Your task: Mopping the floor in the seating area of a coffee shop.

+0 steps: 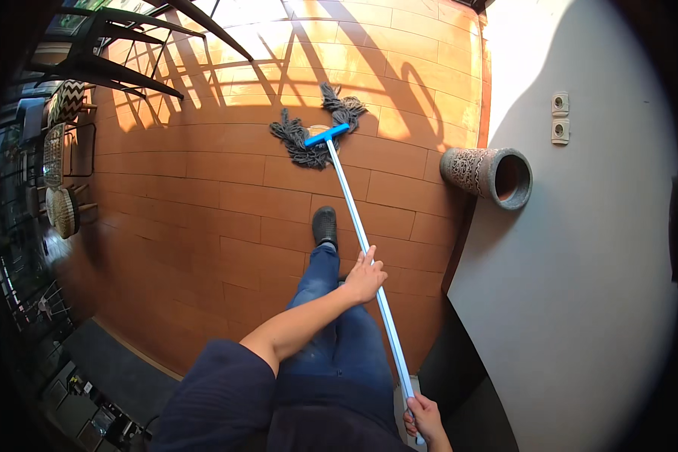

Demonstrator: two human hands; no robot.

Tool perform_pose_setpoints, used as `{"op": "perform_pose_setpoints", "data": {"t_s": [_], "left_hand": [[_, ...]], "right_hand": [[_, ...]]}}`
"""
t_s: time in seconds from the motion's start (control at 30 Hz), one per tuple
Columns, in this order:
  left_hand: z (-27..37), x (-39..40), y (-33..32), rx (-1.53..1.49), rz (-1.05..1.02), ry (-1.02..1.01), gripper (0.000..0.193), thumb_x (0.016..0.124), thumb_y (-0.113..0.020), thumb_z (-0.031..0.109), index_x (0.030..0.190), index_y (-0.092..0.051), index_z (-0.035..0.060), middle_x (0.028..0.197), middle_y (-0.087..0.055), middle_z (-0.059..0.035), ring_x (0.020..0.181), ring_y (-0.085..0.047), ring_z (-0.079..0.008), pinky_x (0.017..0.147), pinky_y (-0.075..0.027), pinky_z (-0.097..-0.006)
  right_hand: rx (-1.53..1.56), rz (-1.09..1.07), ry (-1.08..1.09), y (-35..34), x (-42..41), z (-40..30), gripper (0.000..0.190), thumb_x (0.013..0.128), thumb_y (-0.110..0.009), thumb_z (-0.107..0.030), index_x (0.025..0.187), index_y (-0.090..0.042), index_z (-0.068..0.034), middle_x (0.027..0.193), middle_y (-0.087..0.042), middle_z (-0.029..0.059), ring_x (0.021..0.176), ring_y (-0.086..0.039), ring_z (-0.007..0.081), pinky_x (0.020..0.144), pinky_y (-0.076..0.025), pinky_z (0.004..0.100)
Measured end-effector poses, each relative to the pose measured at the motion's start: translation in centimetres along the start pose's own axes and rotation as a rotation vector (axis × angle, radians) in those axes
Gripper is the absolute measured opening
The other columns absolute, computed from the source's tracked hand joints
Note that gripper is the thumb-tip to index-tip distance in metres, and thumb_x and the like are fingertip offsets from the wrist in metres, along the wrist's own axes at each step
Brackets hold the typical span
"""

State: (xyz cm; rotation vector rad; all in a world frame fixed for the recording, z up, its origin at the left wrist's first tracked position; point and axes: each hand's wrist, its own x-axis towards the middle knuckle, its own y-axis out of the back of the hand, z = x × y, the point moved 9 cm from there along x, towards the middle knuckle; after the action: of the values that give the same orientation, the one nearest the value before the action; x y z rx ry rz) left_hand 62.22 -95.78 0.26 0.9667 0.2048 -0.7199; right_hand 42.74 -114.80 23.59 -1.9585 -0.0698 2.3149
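A string mop with grey yarn strands (298,142) lies spread on the brown tiled floor (248,209), partly in a sunlit patch. Its blue clamp bar (327,135) crosses the yarn, and a long pale-blue handle (347,192) slants from it back towards my body. Partway down that handle, my left hand (366,278) grips it in front of my thighs, two fingers lying forward along it. My right hand (424,417) is wrapped around the handle close to its end, low at the right. One dark clog (325,225) shows left of the handle.
A carved cylindrical pot (468,170) stands at right beside the white wall (576,243), which carries two power sockets (560,117). Dark chair or table legs (141,82) reach in at upper left. Several stools (62,212) line the left; a dark tabletop (118,367) is lower left.
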Motion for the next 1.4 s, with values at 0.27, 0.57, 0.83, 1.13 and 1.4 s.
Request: {"op": "perform_pose_setpoints", "data": {"t_s": [0.27, 0.57, 0.83, 1.13, 1.4], "left_hand": [[8.7, -3.7, -0.5, -0.064, -0.075, -0.112, 0.015, 0.074, -0.067, 0.014, 0.088, -0.072, 0.0137, 0.097, -0.062, -0.0096, 0.120, -0.049, -0.0333, 0.110, -0.021, -0.0684], [-13.2, 8.8, 12.2, 0.338, 0.170, -0.054, 0.025, 0.079, -0.064, 0.010, 0.104, -0.060, 0.0073, 0.126, -0.052, -0.0205, 0.136, -0.037, -0.0424, 0.111, -0.036, -0.0446], [-17.5, 12.0, 15.2, 0.660, -0.221, 0.003, 0.026, 0.092, -0.051, 0.025, 0.105, -0.071, 0.0147, 0.123, -0.060, -0.0157, 0.137, -0.037, -0.0410, 0.113, -0.025, -0.0598], [1.9, 0.5, 2.8, 0.232, -0.245, -0.390, 0.022, 0.084, -0.058, 0.027, 0.088, -0.075, 0.0138, 0.097, -0.062, -0.0083, 0.105, -0.051, -0.0343, 0.095, -0.023, -0.0831], [6.1, -2.6, -0.6, 0.144, -0.292, -0.453, 0.029, 0.090, -0.058, 0.037, 0.096, -0.072, 0.0127, 0.095, -0.061, -0.0078, 0.118, -0.049, -0.0305, 0.101, -0.024, -0.0766]], "right_hand": [[-0.129, 0.133, -0.012, 7.1, -8.5, 6.2, 0.016, 0.097, -0.058, -0.023, 0.097, -0.059, -0.008, 0.051, -0.043, -0.0026, 0.037, -0.042, 0.0087, 0.034, -0.032, 0.0229], [0.083, -0.233, 0.401, -12.2, 12.5, -16.1, 0.047, 0.099, -0.055, -0.021, 0.144, -0.045, -0.011, 0.061, -0.049, 0.0015, 0.038, -0.043, 0.0077, 0.033, -0.035, 0.0220], [0.212, -0.306, 0.375, -19.0, 13.4, -20.3, 0.045, 0.100, -0.056, -0.026, 0.142, -0.046, -0.013, 0.063, -0.048, 0.0024, 0.039, -0.042, 0.0089, 0.033, -0.034, 0.0232], [0.347, -0.087, 0.050, -7.3, 2.7, -0.5, 0.043, 0.100, -0.053, -0.020, 0.142, -0.046, -0.012, 0.063, -0.048, 0.0044, 0.040, -0.041, 0.0109, 0.036, -0.035, 0.0246], [0.249, 0.133, 0.005, -4.2, -2.2, 5.2, 0.032, 0.099, -0.056, -0.026, 0.128, -0.058, -0.013, 0.055, -0.045, -0.0031, 0.038, -0.041, 0.0081, 0.035, -0.034, 0.0239]]}}
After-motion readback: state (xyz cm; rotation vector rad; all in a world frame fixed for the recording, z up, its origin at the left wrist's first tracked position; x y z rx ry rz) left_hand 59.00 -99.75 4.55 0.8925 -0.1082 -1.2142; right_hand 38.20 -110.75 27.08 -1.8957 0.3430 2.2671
